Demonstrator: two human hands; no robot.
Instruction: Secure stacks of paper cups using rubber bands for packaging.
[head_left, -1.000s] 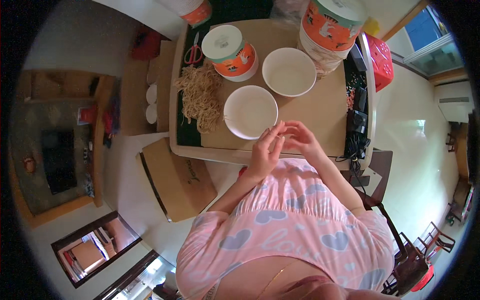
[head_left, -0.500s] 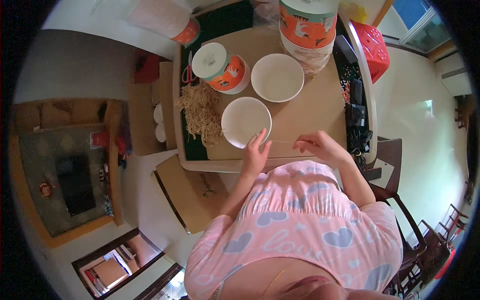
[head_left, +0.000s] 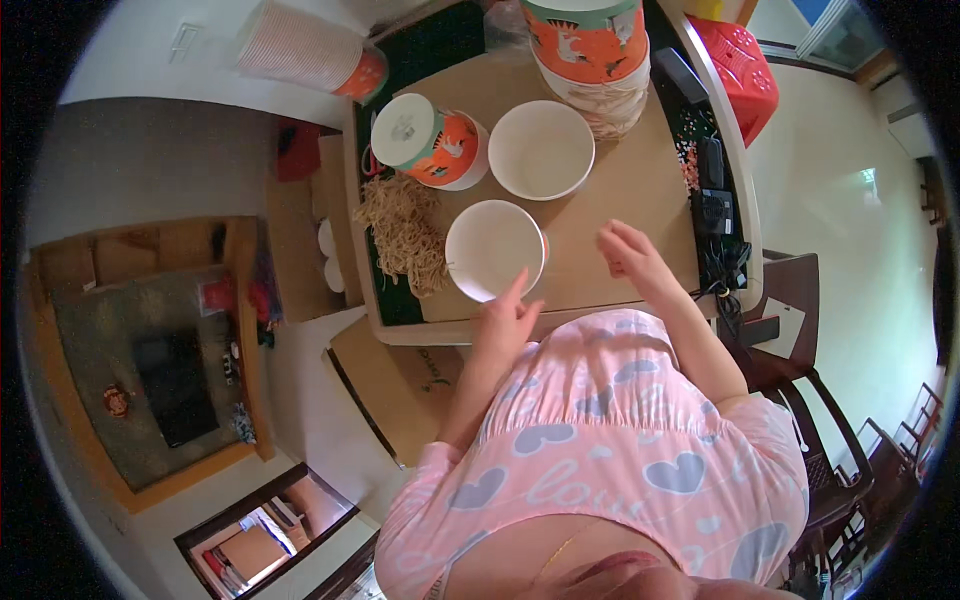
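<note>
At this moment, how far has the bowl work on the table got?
Done: one lidded orange bowl stands closed beside the heap of noodles. In hand: the left hand touches the rim of the near white bowl, which looks empty; the right hand hovers open over the table. Left: the far white bowl also looks empty and unlidded, and the noodles lie outside both.

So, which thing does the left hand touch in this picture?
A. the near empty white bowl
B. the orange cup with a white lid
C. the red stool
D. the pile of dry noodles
A: the left hand has a fingertip on the rim of the near white bowl, while the noodles, the lidded orange cup and the red stool lie apart from it.
</note>
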